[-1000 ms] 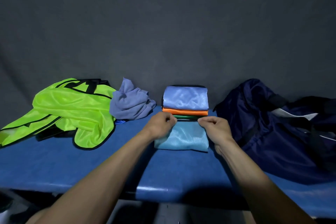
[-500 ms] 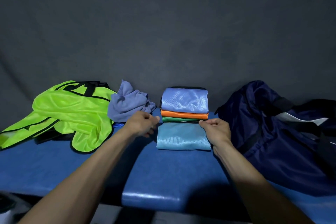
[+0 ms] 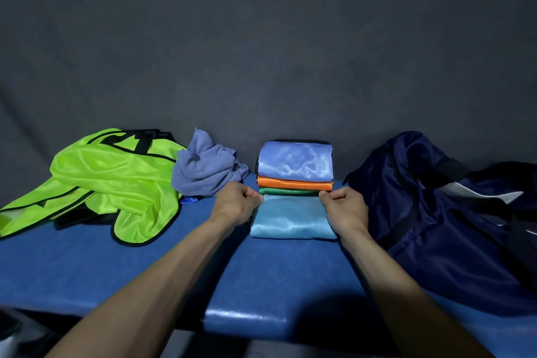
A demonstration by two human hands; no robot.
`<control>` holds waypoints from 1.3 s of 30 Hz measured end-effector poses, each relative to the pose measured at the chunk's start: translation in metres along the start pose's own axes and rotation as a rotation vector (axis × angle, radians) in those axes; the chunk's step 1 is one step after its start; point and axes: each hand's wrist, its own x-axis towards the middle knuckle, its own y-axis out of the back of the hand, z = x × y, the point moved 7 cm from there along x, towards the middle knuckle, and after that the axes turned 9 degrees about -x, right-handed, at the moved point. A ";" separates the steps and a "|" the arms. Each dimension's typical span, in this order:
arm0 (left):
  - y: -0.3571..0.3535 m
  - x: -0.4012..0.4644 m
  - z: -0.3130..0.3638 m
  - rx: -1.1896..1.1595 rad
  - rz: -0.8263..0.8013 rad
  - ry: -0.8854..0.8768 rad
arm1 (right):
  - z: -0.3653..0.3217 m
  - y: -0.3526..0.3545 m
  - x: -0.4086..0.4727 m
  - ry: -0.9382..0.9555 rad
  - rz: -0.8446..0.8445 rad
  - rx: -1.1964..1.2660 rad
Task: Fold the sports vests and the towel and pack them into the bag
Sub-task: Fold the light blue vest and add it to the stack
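A folded light-blue vest (image 3: 292, 219) lies flat on the blue bench (image 3: 145, 264), in front of a stack of folded vests: periwinkle (image 3: 295, 163) on top, orange (image 3: 293, 183) under it, green (image 3: 286, 191) lowest. My left hand (image 3: 236, 203) pinches the light-blue vest's far left corner. My right hand (image 3: 344, 206) pinches its far right corner. An unfolded neon-yellow vest (image 3: 107, 180) lies at the left. A crumpled purple-grey towel (image 3: 205, 167) sits beside it. The navy bag (image 3: 436, 212) slumps at the right.
A dark grey cloth wall rises right behind the bench. Black straps of another vest show behind the yellow one. The bench's front edge runs below my forearms, with a gap between two cushions near the middle.
My left hand swung out to the left, then came back to the light-blue vest's far left corner. My right hand stayed at the far right corner.
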 end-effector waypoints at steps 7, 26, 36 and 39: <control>0.010 -0.016 0.007 -0.085 -0.181 0.100 | -0.016 0.011 -0.011 0.165 -0.110 -0.281; -0.010 -0.022 -0.010 -0.266 -0.225 0.237 | -0.007 0.008 -0.015 0.181 -0.087 -0.301; -0.002 -0.006 0.014 0.144 -0.097 -0.041 | -0.008 0.006 -0.008 0.226 -0.025 -0.362; 0.001 -0.007 0.029 0.396 -0.063 -0.304 | -0.010 0.007 -0.006 0.244 -0.002 -0.355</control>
